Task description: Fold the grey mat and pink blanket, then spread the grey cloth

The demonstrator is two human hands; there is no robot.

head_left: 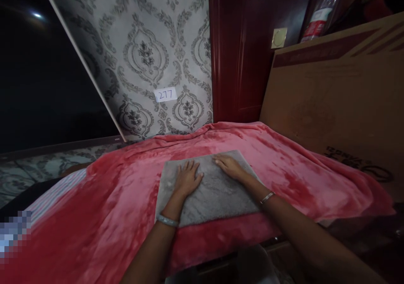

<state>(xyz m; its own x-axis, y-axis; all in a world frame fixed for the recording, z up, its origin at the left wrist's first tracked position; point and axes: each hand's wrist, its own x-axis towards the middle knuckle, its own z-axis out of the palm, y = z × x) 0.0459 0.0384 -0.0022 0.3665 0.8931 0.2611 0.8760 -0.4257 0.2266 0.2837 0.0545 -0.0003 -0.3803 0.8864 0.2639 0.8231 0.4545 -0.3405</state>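
A grey, short-piled cloth, roughly rectangular, lies spread on a pink-red plush blanket. My left hand rests flat on the left part of the cloth with its fingers spread. Close to the cloth's far edge, my right hand lies on it, fingers pointing left and slightly bent. Neither hand shows anything lifted between its fingers. The near edge of the cloth runs between my two forearms.
A large cardboard box stands at the right, with a plastic bottle behind its top edge. At the left is a dark screen. Behind the blanket are patterned wallpaper, a paper label reading 277, and a dark red door frame.
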